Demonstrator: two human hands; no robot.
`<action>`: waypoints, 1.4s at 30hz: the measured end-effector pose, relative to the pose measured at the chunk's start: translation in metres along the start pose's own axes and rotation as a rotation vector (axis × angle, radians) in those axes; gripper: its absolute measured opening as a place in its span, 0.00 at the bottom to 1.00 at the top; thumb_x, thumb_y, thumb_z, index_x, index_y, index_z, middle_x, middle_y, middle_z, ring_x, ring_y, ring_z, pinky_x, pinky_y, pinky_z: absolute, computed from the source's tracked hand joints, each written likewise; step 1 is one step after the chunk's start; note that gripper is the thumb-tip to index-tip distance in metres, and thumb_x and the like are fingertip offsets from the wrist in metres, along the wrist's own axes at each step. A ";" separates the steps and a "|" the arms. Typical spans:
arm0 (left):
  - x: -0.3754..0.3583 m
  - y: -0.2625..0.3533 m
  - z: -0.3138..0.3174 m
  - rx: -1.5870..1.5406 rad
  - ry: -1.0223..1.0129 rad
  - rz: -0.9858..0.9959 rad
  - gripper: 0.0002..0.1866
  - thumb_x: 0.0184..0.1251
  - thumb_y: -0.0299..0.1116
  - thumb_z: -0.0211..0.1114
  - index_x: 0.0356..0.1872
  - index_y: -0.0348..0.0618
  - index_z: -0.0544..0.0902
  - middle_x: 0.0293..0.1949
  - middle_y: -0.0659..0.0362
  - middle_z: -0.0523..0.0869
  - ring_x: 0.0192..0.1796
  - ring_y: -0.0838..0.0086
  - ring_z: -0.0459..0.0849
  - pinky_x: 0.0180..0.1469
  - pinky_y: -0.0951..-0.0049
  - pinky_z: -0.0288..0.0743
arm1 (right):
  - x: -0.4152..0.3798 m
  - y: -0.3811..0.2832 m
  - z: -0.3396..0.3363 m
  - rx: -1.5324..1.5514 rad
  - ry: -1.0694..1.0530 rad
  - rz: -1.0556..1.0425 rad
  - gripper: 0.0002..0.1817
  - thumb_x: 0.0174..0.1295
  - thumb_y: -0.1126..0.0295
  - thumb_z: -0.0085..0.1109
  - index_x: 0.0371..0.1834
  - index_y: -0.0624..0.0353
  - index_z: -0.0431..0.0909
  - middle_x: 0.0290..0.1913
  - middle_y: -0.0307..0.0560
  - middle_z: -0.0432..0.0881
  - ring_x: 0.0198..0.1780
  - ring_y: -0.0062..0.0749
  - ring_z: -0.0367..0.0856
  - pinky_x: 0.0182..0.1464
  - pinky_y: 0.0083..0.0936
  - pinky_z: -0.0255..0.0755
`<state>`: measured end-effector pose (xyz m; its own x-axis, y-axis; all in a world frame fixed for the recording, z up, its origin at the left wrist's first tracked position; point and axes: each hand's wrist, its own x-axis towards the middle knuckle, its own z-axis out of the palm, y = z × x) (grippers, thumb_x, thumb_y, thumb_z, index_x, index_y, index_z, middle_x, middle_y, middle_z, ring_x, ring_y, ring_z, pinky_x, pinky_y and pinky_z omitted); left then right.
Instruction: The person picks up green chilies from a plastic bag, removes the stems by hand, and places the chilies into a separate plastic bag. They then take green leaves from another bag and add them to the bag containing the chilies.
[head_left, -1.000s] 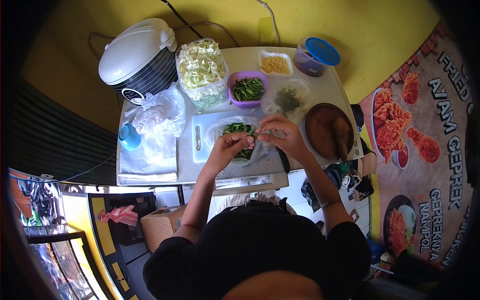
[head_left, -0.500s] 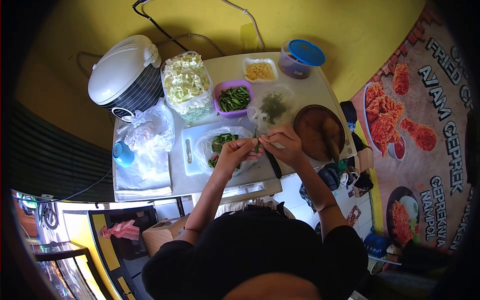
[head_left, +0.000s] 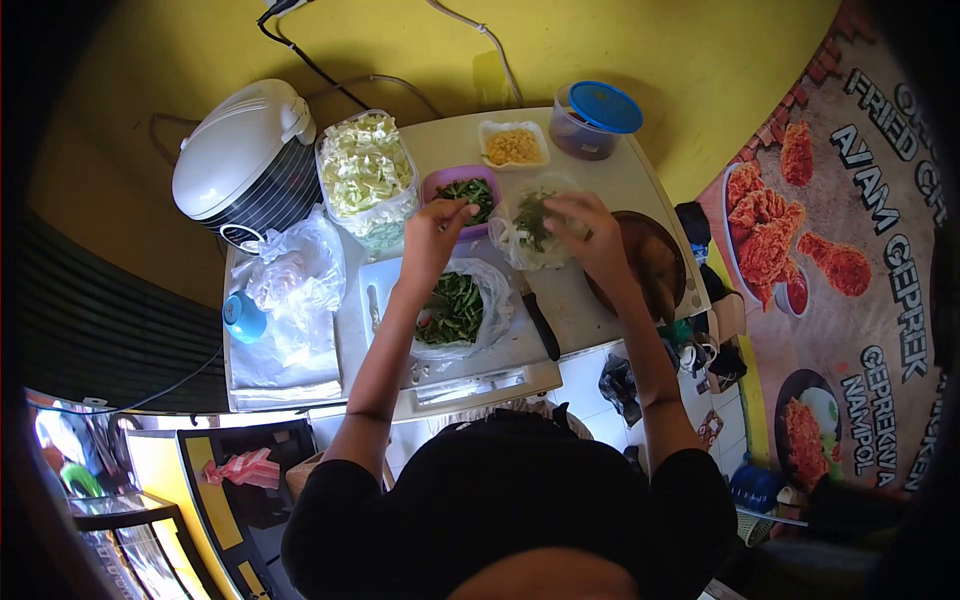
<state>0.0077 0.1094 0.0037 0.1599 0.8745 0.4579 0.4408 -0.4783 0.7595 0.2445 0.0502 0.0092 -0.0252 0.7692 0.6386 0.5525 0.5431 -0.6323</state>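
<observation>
My left hand [head_left: 432,240] is over the near left rim of a purple bowl [head_left: 432,188] of green chilies [head_left: 470,190]. Its thumb and fingertips are pinched together; anything between them is too small to make out. Slightly blurred, my right hand [head_left: 592,235] hovers above a clear plastic bag [head_left: 545,258] holding thin green stems [head_left: 535,215], its fingers stretched out and apart. Nearer my body, an open plastic bag [head_left: 492,318] full of green chilies [head_left: 455,305] rests on a white cutting board [head_left: 372,290]. A black-handled knife [head_left: 542,328] lies right of it.
A stone mortar [head_left: 612,225] with a pestle [head_left: 658,270] stands at right. Behind are shredded cabbage [head_left: 368,165] in a tub, a white dish [head_left: 513,146] of yellow pieces and a blue-lidded container [head_left: 590,125]. The rice cooker [head_left: 245,160] and a blue cup [head_left: 243,317] are left.
My hands were together over the chili bag, working on a green chili. They have parted and moved farther away, the left to the purple bowl and the right to the bag of stems.
</observation>
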 end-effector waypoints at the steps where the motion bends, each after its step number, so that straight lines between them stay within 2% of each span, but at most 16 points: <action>1: -0.007 0.008 -0.002 -0.120 -0.108 -0.042 0.11 0.62 0.31 0.67 0.44 0.37 0.85 0.34 0.51 0.86 0.32 0.73 0.84 0.37 0.75 0.75 | 0.001 -0.013 0.000 -0.004 0.005 -0.001 0.14 0.55 0.71 0.67 0.47 0.55 0.84 0.44 0.47 0.78 0.43 0.31 0.78 0.45 0.24 0.71; 2: -0.012 0.015 -0.004 -0.240 -0.218 -0.089 0.11 0.62 0.31 0.67 0.44 0.37 0.85 0.32 0.53 0.85 0.31 0.74 0.82 0.36 0.75 0.74 | 0.002 -0.029 -0.001 0.127 -0.075 0.116 0.14 0.55 0.71 0.68 0.46 0.56 0.84 0.44 0.46 0.79 0.43 0.30 0.78 0.45 0.23 0.71; 3: -0.017 0.023 -0.005 -0.242 -0.222 -0.094 0.11 0.62 0.31 0.67 0.44 0.37 0.85 0.32 0.53 0.85 0.31 0.74 0.82 0.36 0.75 0.74 | 0.002 -0.038 0.001 0.260 -0.158 0.237 0.14 0.55 0.70 0.68 0.46 0.56 0.84 0.44 0.45 0.79 0.44 0.29 0.78 0.45 0.23 0.71; 4: -0.021 0.031 -0.006 -0.311 -0.292 -0.082 0.11 0.62 0.30 0.67 0.44 0.38 0.85 0.30 0.54 0.84 0.31 0.76 0.80 0.36 0.75 0.74 | 0.001 -0.040 0.006 0.260 -0.161 0.245 0.14 0.55 0.70 0.68 0.46 0.56 0.84 0.44 0.45 0.79 0.44 0.29 0.78 0.45 0.23 0.71; 7: -0.030 0.045 -0.014 -0.317 -0.378 -0.029 0.11 0.63 0.28 0.66 0.45 0.39 0.85 0.29 0.56 0.83 0.31 0.78 0.78 0.36 0.75 0.73 | -0.002 -0.037 0.016 0.313 -0.216 0.194 0.13 0.55 0.70 0.68 0.45 0.56 0.84 0.42 0.43 0.79 0.44 0.27 0.78 0.45 0.22 0.71; 9: -0.032 0.045 -0.017 -0.252 -0.390 0.023 0.11 0.63 0.28 0.66 0.46 0.39 0.85 0.29 0.57 0.82 0.32 0.79 0.79 0.36 0.75 0.73 | -0.002 -0.029 0.020 0.329 -0.204 0.044 0.11 0.56 0.71 0.67 0.43 0.57 0.85 0.41 0.42 0.79 0.43 0.27 0.78 0.44 0.22 0.71; 14: -0.038 0.038 -0.025 -0.522 -0.554 -0.165 0.10 0.65 0.28 0.65 0.45 0.35 0.85 0.31 0.58 0.85 0.37 0.80 0.81 0.42 0.78 0.77 | -0.006 -0.040 0.013 0.331 -0.311 0.025 0.09 0.56 0.74 0.67 0.40 0.59 0.85 0.38 0.42 0.80 0.42 0.27 0.78 0.45 0.21 0.71; 16: -0.040 0.037 -0.024 -0.522 -0.523 -0.155 0.10 0.65 0.28 0.65 0.44 0.35 0.85 0.32 0.58 0.85 0.37 0.80 0.81 0.42 0.78 0.77 | -0.009 -0.043 0.014 0.312 -0.328 0.036 0.08 0.55 0.76 0.67 0.39 0.61 0.85 0.37 0.43 0.80 0.43 0.28 0.79 0.46 0.21 0.71; 19: -0.043 0.038 -0.014 -0.511 -0.436 -0.116 0.10 0.65 0.28 0.65 0.44 0.35 0.85 0.32 0.58 0.86 0.36 0.81 0.81 0.41 0.79 0.78 | -0.014 -0.041 0.019 0.190 -0.164 -0.094 0.10 0.52 0.75 0.69 0.39 0.58 0.85 0.38 0.42 0.79 0.41 0.29 0.78 0.43 0.22 0.71; 21: -0.047 0.038 -0.004 -0.500 -0.377 -0.090 0.10 0.65 0.29 0.66 0.44 0.36 0.85 0.32 0.58 0.86 0.35 0.82 0.81 0.39 0.79 0.77 | -0.017 -0.041 0.026 0.075 0.045 -0.204 0.11 0.49 0.76 0.70 0.38 0.58 0.85 0.37 0.41 0.79 0.39 0.30 0.77 0.42 0.23 0.70; 23: -0.051 0.037 0.006 -0.607 -0.300 -0.276 0.12 0.66 0.31 0.65 0.46 0.34 0.84 0.34 0.56 0.87 0.37 0.80 0.83 0.43 0.79 0.78 | -0.019 -0.037 0.031 0.030 0.093 -0.248 0.11 0.48 0.76 0.71 0.37 0.58 0.85 0.36 0.40 0.79 0.38 0.29 0.77 0.41 0.23 0.69; 24: -0.052 0.038 0.007 -0.606 -0.302 -0.275 0.12 0.66 0.31 0.65 0.46 0.34 0.84 0.34 0.56 0.87 0.37 0.80 0.83 0.43 0.79 0.78 | -0.020 -0.034 0.034 -0.013 0.140 -0.290 0.11 0.47 0.77 0.72 0.36 0.58 0.85 0.36 0.39 0.79 0.37 0.29 0.76 0.39 0.23 0.68; 28: -0.057 0.044 0.008 -0.447 -0.263 -0.312 0.14 0.67 0.34 0.65 0.46 0.34 0.84 0.34 0.57 0.87 0.38 0.79 0.84 0.43 0.80 0.77 | -0.031 -0.021 0.042 -0.074 0.150 -0.317 0.11 0.46 0.79 0.71 0.35 0.60 0.85 0.33 0.41 0.80 0.35 0.28 0.78 0.37 0.21 0.71; 29: -0.058 0.044 0.008 -0.396 -0.268 -0.336 0.14 0.67 0.35 0.64 0.46 0.33 0.84 0.34 0.57 0.87 0.38 0.80 0.84 0.43 0.80 0.77 | -0.033 -0.018 0.046 -0.055 0.163 -0.308 0.11 0.45 0.78 0.72 0.34 0.58 0.85 0.33 0.39 0.79 0.35 0.29 0.77 0.38 0.23 0.68; 30: -0.060 0.043 0.010 -0.396 -0.268 -0.337 0.14 0.67 0.35 0.64 0.46 0.33 0.84 0.34 0.57 0.87 0.38 0.80 0.84 0.43 0.80 0.77 | -0.035 -0.018 0.048 -0.034 0.176 -0.297 0.11 0.45 0.77 0.72 0.33 0.57 0.84 0.34 0.37 0.78 0.35 0.30 0.75 0.38 0.25 0.65; 42: -0.071 0.057 0.029 -0.343 -0.063 -0.303 0.13 0.65 0.34 0.66 0.41 0.33 0.86 0.28 0.54 0.88 0.32 0.80 0.85 0.36 0.79 0.77 | -0.040 -0.011 0.050 -0.071 0.251 -0.308 0.11 0.42 0.77 0.73 0.29 0.56 0.82 0.32 0.38 0.78 0.33 0.31 0.75 0.36 0.26 0.65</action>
<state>0.0471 0.0221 0.0010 0.1265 0.9772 0.1704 0.1598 -0.1896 0.9688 0.1977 0.0298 -0.0310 0.0008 0.4635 0.8861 0.6075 0.7036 -0.3686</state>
